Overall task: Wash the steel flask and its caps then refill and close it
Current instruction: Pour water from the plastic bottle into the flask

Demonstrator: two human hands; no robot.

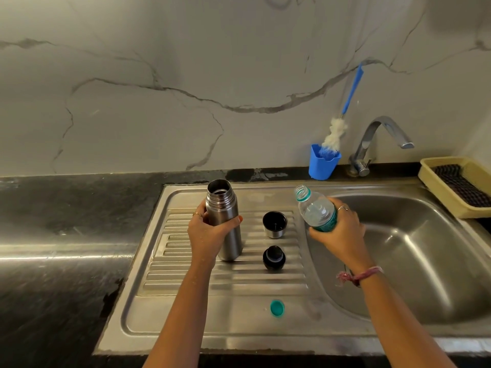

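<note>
The steel flask [225, 208] stands upright and uncapped on the ribbed drainboard [186, 274]. My left hand [210, 229] grips its body. My right hand [342, 229] holds an open clear plastic water bottle [314, 208] with a teal label, tilted with its mouth toward the flask and apart from it. Between my hands, the steel cup cap [275, 224] sits mouth-up on the drainboard. The black inner stopper [274, 257] stands just in front of it. The bottle's teal cap [277, 308] lies near the front of the drainboard.
The sink basin [425, 261] lies to the right under a chrome tap [377, 139]. A blue cup [322, 163] holding a blue-handled bottle brush [342, 118] stands at the wall. A beige tray [457, 184] sits at the far right. Dark counter [66, 235] extends left.
</note>
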